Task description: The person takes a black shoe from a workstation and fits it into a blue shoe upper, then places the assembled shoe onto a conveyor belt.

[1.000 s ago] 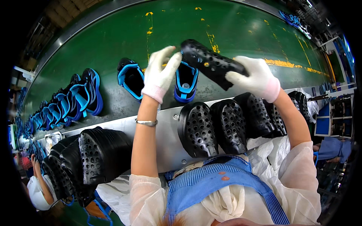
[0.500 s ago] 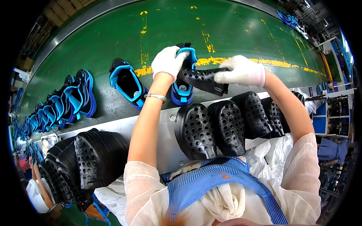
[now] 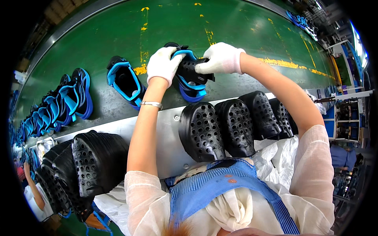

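Observation:
A black and blue sneaker (image 3: 191, 93) sits on the green belt in front of me. My left hand (image 3: 163, 65), in a white glove, is closed on the sneaker's collar on its left side. My right hand (image 3: 223, 59), gloved too, grips the end of a black perforated shoe insert (image 3: 191, 70). The insert's far part is inside the sneaker's opening, while its near end sticks out on the right, tilted. My left fingertips are partly hidden behind the collar. Left of this sneaker stands its look-alike, a second sneaker (image 3: 125, 82), with its opening facing up.
Stacks of black perforated inserts stand along the metal ledge (image 3: 167, 128), one group at right (image 3: 200, 129) and another at left (image 3: 96, 163). A row of sneakers (image 3: 75, 96) lines the belt (image 3: 173, 21) at left. Another person's arm (image 3: 34, 188) shows at lower left.
My right hand has moved left and slightly up, carrying the insert into the sneaker's opening. The sneaker now stands tilted, and my left hand has shifted slightly left with it.

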### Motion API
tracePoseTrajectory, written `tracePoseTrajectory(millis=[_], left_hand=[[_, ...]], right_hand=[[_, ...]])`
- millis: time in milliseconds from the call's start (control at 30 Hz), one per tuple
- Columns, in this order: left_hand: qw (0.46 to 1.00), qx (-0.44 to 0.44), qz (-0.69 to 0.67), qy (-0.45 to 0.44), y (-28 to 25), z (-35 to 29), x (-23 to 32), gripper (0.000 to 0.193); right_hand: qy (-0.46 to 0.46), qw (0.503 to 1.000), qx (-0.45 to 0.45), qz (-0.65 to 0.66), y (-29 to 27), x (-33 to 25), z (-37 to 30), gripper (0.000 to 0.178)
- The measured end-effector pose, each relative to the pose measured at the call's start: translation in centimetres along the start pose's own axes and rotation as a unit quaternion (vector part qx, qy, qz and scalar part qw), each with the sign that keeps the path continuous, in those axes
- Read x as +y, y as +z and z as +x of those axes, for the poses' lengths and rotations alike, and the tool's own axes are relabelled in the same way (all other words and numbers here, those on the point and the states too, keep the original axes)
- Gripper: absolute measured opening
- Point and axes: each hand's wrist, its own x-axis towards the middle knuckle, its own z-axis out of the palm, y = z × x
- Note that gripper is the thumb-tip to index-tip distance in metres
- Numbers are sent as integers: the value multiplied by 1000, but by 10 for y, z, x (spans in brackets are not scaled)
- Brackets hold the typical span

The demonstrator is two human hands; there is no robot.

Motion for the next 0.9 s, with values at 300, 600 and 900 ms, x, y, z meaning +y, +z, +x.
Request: tracePoseTrajectory(millis=[300, 600, 900], left_hand=[[998, 2, -33, -54, 2, 2, -4, 34], [979, 163, -77, 90, -2, -57, 25, 9], [991, -75, -31, 104, 10, -91, 23, 28]], right_hand=[[127, 982, -47, 131, 8, -2, 20, 58], [123, 954, -28, 272, 25, 21, 24, 52], [100, 968, -41, 228, 26, 21, 29, 53]])
